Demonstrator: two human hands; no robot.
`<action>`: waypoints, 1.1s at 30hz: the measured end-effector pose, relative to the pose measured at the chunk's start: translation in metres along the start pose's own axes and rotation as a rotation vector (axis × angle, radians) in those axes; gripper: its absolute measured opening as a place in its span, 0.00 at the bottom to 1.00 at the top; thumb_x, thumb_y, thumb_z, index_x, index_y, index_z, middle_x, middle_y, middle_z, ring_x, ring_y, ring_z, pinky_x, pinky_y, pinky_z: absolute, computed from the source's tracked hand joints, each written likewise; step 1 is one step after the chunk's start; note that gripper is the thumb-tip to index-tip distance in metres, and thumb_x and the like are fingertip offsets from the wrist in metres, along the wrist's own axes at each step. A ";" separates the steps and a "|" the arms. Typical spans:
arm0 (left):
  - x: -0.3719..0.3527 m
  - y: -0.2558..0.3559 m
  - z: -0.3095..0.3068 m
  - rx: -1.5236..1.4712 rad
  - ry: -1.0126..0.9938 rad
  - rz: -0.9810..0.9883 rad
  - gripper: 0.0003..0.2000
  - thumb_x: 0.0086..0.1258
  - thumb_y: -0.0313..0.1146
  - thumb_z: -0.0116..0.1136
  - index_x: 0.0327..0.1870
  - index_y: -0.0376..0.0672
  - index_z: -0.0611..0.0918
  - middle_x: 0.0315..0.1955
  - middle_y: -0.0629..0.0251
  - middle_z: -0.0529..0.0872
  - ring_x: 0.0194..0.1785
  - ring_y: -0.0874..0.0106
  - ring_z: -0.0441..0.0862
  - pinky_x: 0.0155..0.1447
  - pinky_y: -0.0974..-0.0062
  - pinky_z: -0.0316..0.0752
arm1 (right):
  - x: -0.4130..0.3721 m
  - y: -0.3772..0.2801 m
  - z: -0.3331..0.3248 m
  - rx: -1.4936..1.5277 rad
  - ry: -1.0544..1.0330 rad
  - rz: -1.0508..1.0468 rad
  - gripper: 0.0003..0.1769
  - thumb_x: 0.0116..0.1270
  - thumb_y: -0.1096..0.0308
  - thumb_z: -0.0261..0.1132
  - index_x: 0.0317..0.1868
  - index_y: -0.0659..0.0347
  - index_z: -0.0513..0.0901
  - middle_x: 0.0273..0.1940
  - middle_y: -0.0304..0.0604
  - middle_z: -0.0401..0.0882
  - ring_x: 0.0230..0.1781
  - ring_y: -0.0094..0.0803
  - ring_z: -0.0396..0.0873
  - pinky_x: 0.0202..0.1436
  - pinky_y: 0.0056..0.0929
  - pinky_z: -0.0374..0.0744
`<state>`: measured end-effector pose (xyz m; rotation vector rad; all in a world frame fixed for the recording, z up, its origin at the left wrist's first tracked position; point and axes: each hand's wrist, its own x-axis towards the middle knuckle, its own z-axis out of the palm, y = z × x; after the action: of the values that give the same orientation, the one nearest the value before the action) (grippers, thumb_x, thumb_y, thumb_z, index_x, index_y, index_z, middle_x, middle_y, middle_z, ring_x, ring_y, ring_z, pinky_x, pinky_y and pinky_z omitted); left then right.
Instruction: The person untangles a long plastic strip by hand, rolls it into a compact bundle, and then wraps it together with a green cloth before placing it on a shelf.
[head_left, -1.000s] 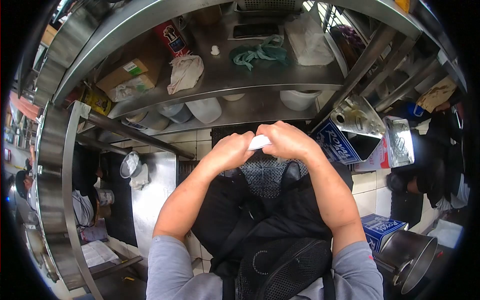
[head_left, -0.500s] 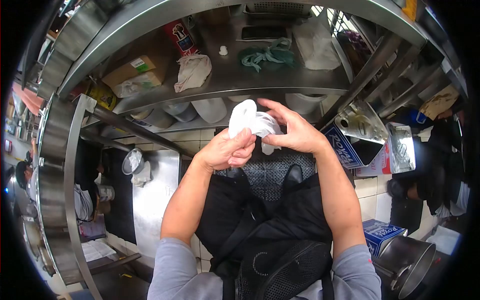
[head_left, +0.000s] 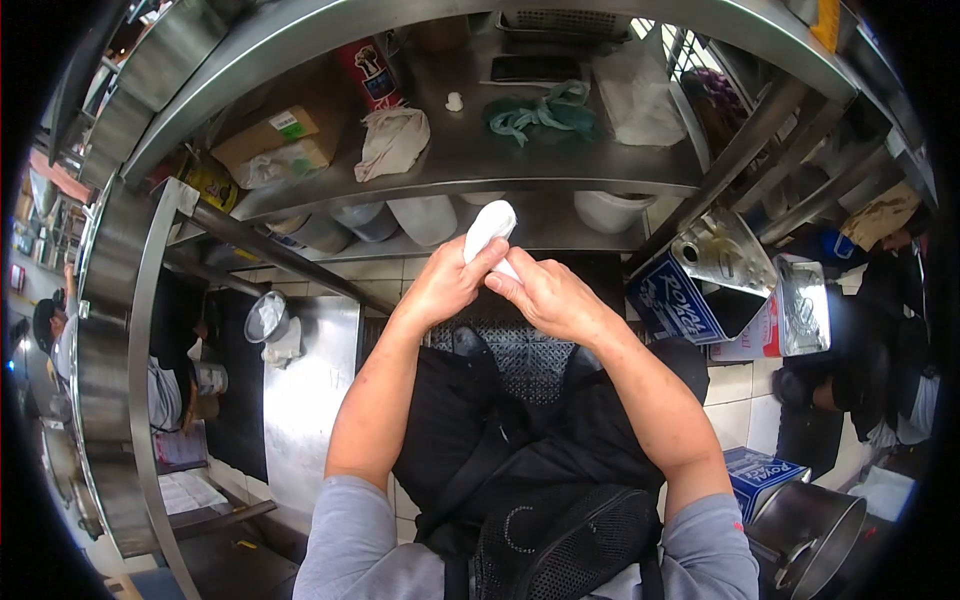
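A bunched white cloth [head_left: 491, 226] is in both hands in front of me, above my knees. Its rounded top pokes up past the fingers, while the lower part is covered by them. My left hand [head_left: 448, 280] closes around its left side, thumb pressed on the fabric. From the right, my right hand [head_left: 548, 293] wraps the lower end, its thumb meeting the left one. What kind of cloth it is does not show clearly.
Ahead is a steel shelf [head_left: 450, 165] with a pale rag [head_left: 393, 142], green cloth strips [head_left: 540, 112] and a cardboard box [head_left: 275, 150]. White tubs [head_left: 423, 218] stand below. Blue-labelled tins [head_left: 680, 300] and a pot [head_left: 815, 530] are at right. Other people work at both sides.
My right hand has come in from loosely spread fingers to a closed hold against my left hand. The white cloth, looser and looped before, is now bunched into a compact shape.
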<state>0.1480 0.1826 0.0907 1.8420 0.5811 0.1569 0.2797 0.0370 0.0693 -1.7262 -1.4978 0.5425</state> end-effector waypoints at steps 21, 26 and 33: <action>-0.011 -0.009 0.023 0.145 -0.066 0.437 0.23 0.80 0.45 0.58 0.62 0.33 0.73 0.48 0.48 0.86 0.52 0.55 0.85 0.57 0.59 0.78 | 0.011 0.014 -0.026 0.334 0.178 0.216 0.26 0.79 0.49 0.63 0.40 0.69 0.86 0.27 0.35 0.82 0.31 0.18 0.73 0.36 0.28 0.75; -0.012 -0.007 0.012 -0.070 -0.221 0.108 0.19 0.84 0.45 0.52 0.55 0.33 0.73 0.36 0.58 0.84 0.39 0.60 0.81 0.49 0.60 0.78 | 0.013 0.016 -0.029 0.296 0.196 0.222 0.26 0.79 0.49 0.62 0.39 0.69 0.86 0.26 0.37 0.81 0.30 0.19 0.73 0.35 0.28 0.75; -0.004 -0.007 0.014 0.244 0.163 0.311 0.18 0.86 0.44 0.47 0.46 0.34 0.73 0.32 0.43 0.84 0.36 0.40 0.81 0.42 0.50 0.73 | 0.012 0.013 -0.016 0.280 0.302 0.121 0.23 0.79 0.52 0.62 0.44 0.68 0.84 0.26 0.44 0.82 0.27 0.30 0.78 0.35 0.35 0.76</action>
<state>0.1477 0.1701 0.0801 2.1649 0.4361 0.4649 0.3026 0.0441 0.0716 -1.6023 -1.0586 0.5006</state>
